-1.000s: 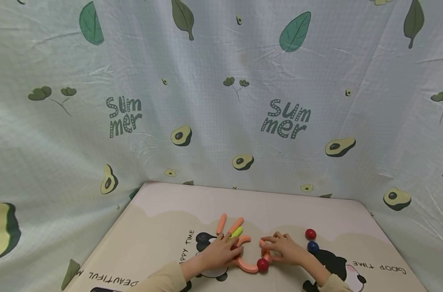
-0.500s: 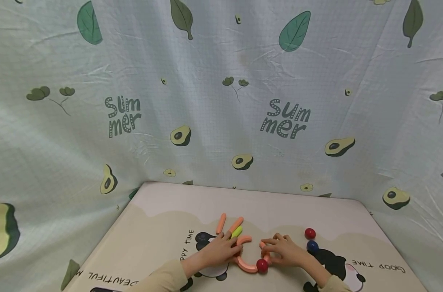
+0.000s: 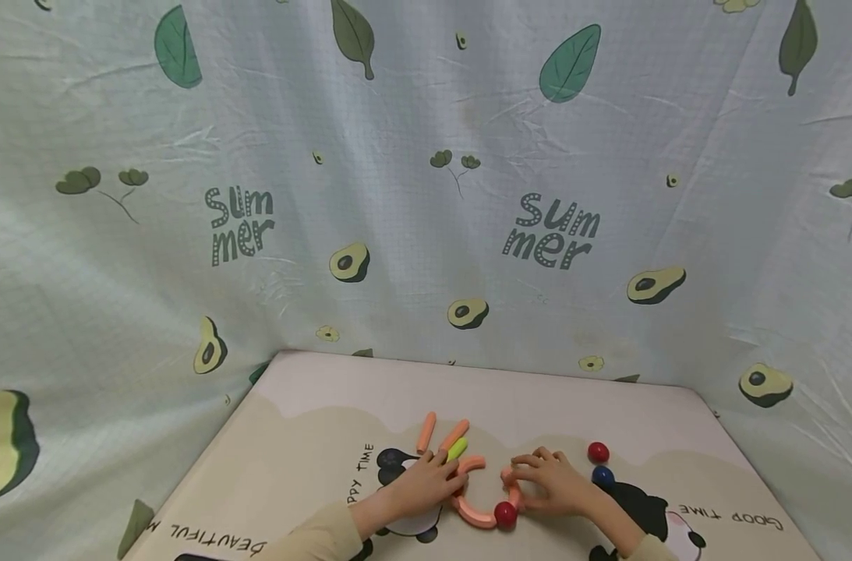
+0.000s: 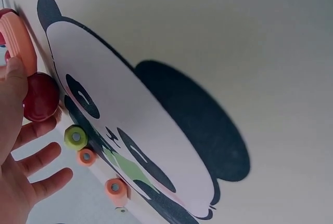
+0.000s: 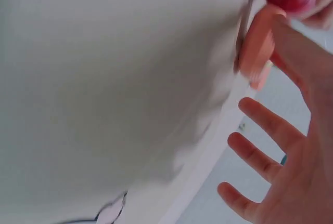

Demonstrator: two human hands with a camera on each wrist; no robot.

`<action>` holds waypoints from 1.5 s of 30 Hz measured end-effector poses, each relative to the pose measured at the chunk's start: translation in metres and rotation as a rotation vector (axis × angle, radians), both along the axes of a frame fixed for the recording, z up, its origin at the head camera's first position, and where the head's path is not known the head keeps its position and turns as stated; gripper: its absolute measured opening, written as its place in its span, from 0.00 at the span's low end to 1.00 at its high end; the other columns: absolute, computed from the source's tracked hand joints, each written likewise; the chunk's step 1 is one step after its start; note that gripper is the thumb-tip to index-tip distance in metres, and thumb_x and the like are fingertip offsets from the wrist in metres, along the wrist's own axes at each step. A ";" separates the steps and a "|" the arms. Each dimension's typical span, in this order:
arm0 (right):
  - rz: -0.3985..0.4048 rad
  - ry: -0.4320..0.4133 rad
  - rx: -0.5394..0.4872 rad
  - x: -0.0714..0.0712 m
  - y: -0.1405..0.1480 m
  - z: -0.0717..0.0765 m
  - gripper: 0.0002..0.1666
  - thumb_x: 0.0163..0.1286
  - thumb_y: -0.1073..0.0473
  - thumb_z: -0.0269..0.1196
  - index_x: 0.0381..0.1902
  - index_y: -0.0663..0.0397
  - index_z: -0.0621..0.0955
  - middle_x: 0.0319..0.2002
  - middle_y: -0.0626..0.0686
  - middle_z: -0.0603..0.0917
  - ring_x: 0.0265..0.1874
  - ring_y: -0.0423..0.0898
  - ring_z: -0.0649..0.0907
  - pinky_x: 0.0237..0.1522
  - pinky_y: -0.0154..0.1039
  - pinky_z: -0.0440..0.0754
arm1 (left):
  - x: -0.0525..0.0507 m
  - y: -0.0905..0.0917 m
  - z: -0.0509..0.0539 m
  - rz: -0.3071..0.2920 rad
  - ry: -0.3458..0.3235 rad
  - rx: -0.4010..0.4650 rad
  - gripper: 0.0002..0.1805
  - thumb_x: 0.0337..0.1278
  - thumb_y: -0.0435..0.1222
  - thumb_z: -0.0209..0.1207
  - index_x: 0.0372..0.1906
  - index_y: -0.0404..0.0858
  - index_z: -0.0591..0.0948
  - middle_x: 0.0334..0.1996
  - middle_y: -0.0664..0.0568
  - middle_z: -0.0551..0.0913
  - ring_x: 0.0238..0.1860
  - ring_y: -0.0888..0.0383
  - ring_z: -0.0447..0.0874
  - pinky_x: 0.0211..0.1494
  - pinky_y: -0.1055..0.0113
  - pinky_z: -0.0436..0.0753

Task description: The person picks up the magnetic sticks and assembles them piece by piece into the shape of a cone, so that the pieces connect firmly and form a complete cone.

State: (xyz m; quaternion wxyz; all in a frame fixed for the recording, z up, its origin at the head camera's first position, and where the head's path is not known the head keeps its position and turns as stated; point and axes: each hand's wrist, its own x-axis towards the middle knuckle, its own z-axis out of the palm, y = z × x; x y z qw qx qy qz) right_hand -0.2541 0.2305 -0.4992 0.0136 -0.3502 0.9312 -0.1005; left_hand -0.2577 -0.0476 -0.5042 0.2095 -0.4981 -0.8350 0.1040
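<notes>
Curved orange toy rods [image 3: 475,516] and red balls form an unclosed ring on the table in the head view. One red ball [image 3: 506,514] sits at the ring's near side. My left hand [image 3: 426,481] is at the ring's left; its thumb and index finger pinch another red ball [image 4: 41,97], which the hand hides in the head view. The thumb also touches a curved rod [image 4: 20,39] joining that ball. At the ring's right, my right hand [image 3: 553,483] pinches a curved orange rod [image 5: 257,42] beside the near ball, its other fingers spread.
Two straight orange rods [image 3: 427,432] and a yellow-green rod [image 3: 457,449] lie beyond my left hand. A loose red ball [image 3: 598,452] and a blue ball [image 3: 603,476] lie right of my right hand. A printed curtain [image 3: 397,195] stands behind the table [image 3: 313,421].
My right fingers have shifted slightly right, and the far end of the ring's right side shows more. The left hand keeps its place on the ring.
</notes>
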 end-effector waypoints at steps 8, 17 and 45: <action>-0.248 0.241 -0.065 -0.007 0.018 0.006 0.13 0.57 0.53 0.62 0.42 0.45 0.79 0.42 0.48 0.78 0.41 0.47 0.74 0.39 0.53 0.69 | 0.001 -0.001 -0.001 -0.005 0.020 -0.003 0.14 0.55 0.52 0.48 0.44 0.52 0.71 0.36 0.59 0.72 0.36 0.60 0.65 0.34 0.69 0.67; -0.393 0.466 -0.117 -0.019 0.059 0.006 0.12 0.53 0.62 0.64 0.38 0.51 0.79 0.38 0.54 0.80 0.36 0.53 0.76 0.31 0.53 0.71 | 0.002 -0.001 -0.001 -0.023 0.017 0.005 0.13 0.55 0.52 0.48 0.42 0.52 0.71 0.34 0.59 0.70 0.35 0.60 0.64 0.32 0.71 0.63; -0.480 0.290 0.047 -0.035 0.116 -0.003 0.17 0.58 0.45 0.58 0.44 0.43 0.77 0.42 0.54 0.78 0.41 0.59 0.73 0.36 0.61 0.67 | -0.013 0.009 -0.004 0.009 -0.017 0.041 0.12 0.60 0.53 0.44 0.40 0.55 0.73 0.39 0.55 0.75 0.45 0.55 0.70 0.35 0.68 0.65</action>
